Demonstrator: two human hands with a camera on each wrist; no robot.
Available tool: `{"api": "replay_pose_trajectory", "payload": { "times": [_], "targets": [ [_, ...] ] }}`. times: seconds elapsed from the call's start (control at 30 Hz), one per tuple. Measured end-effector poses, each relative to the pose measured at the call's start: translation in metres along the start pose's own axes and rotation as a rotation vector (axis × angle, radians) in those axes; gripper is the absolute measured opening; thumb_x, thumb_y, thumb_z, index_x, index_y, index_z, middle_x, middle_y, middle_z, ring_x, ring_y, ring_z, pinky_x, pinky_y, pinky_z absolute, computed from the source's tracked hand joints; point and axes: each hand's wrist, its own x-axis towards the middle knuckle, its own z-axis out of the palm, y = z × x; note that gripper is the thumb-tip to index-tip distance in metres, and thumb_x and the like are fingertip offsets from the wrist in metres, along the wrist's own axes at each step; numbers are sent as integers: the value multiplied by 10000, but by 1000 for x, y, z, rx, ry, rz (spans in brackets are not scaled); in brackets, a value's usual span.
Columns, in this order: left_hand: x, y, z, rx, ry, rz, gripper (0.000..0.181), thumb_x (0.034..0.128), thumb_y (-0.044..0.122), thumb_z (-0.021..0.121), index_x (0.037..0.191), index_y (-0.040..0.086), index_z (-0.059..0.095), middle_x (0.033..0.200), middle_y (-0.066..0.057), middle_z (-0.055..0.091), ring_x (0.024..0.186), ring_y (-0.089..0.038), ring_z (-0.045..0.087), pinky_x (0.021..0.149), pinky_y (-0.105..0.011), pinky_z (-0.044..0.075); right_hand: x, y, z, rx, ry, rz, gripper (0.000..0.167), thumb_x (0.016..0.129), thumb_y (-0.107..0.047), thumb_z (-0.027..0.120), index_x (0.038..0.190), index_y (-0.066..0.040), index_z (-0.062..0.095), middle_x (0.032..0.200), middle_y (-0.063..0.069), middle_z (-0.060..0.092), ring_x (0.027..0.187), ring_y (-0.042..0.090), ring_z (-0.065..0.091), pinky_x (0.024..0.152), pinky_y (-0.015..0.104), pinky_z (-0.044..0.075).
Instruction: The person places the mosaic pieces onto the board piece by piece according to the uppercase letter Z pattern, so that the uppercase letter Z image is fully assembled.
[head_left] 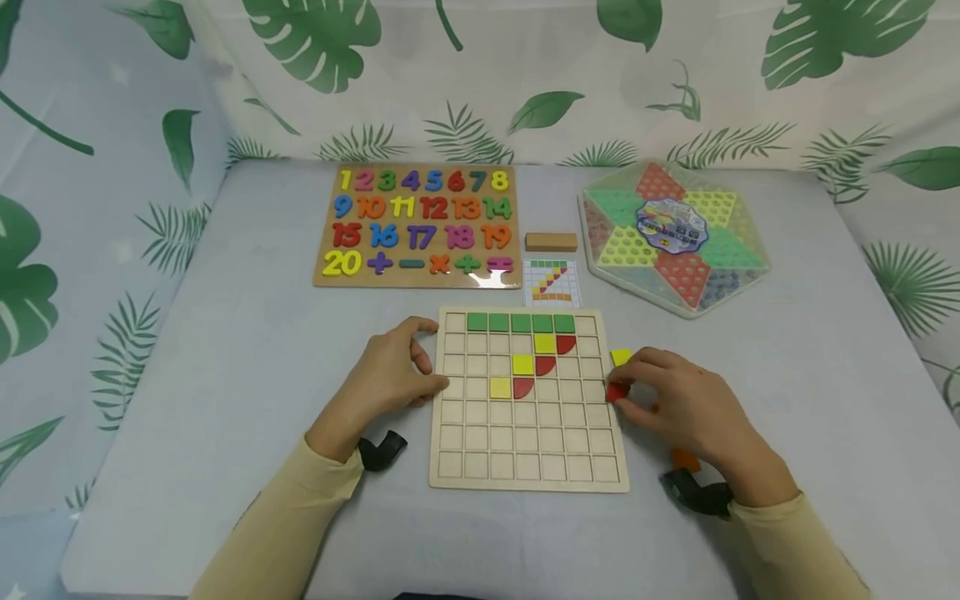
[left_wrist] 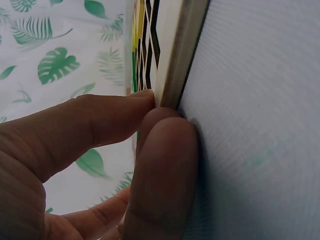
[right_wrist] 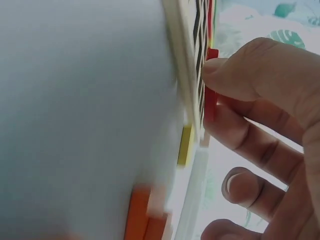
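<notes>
A wooden grid board (head_left: 462,437) lies in front of the person, with a row of green squares (head_left: 521,322) along its top and a diagonal of yellow squares (head_left: 522,365) beside red quarter-round pieces (head_left: 545,365). The left hand (head_left: 390,372) holds the board's left edge; in the left wrist view its thumb and fingers (left_wrist: 162,165) touch that edge (left_wrist: 172,75). Between thumb and fingers the right hand (head_left: 686,408) pinches a red piece (head_left: 617,392) at the board's right edge; the right wrist view shows this red piece (right_wrist: 210,102) edge-on.
Beyond the board are a pattern card (head_left: 552,283), a wooden block (head_left: 551,242), a number puzzle (head_left: 420,221) and a hexagonal game box (head_left: 675,237). A yellow piece (head_left: 621,357) lies beside the right hand, and orange pieces (head_left: 685,459) lie by the right wrist.
</notes>
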Motion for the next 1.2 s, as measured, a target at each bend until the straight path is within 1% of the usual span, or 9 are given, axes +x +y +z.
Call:
{"api": "replay_pose_trajectory", "payload": {
  "times": [0.07,0.17,0.4,0.57,0.7,0.77,0.9,1.07,1.2],
  "targets": [
    [-1,1,-1,1,1,1,795,795,108,878,1482,97,478,900,-69,658,578,-139,677,539,-270,539,4,-4,3,18,16,-43,252,764,-167,898,979,-227,781,956,-85,697,789,92,597,606,283,523],
    [-2,2,-1,-1,1,4,792,794,106,878,1479,95,480,897,-69,658,575,-139,676,538,-268,537,11,-13,8,38,15,-87,244,762,-165,892,974,-228,789,957,-103,700,850,90,642,657,323,572],
    [-2,2,-1,-6,0,10,796,797,108,879,1484,93,478,899,-67,660,570,-139,676,537,-265,525,29,-38,19,61,-20,-192,208,782,-195,887,965,-230,795,954,-91,697,838,88,655,602,259,550],
    [-1,1,-1,-3,0,13,793,799,112,879,1484,94,479,893,-63,657,565,-139,671,532,-263,516,39,-57,26,41,-38,-260,218,803,-225,885,1005,-211,806,977,-49,700,882,128,670,687,296,602],
    [-1,0,-1,-2,2,14,794,797,116,881,1482,94,480,888,-61,658,563,-137,671,530,-261,510,47,-70,29,34,-50,-306,215,822,-259,883,1020,-214,813,994,-49,709,923,129,684,741,314,616],
    [-1,0,-1,-1,2,14,795,797,118,881,1483,95,479,889,-61,661,563,-137,671,530,-261,505,50,-75,30,31,-57,-323,205,828,-269,882,1015,-222,812,992,-56,710,924,116,682,747,309,614],
    [-1,0,-1,0,0,14,797,798,124,881,1484,96,478,890,-58,665,564,-136,673,531,-258,497,56,-83,31,23,-79,-350,185,836,-282,878,1004,-239,813,974,-69,705,894,99,669,717,288,604],
    [-1,0,-1,9,1,16,797,797,129,883,1483,95,480,887,-54,669,563,-131,671,533,-254,488,60,-90,32,-18,-102,-367,191,840,-297,875,1013,-244,813,973,-67,707,900,128,676,725,303,612],
    [-1,-1,-1,11,3,23,795,797,129,883,1482,94,481,884,-52,671,560,-128,669,537,-254,489,61,-94,34,-52,-118,-367,206,842,-311,872,1024,-235,811,966,-53,705,876,140,669,691,307,607]
  ]
}}
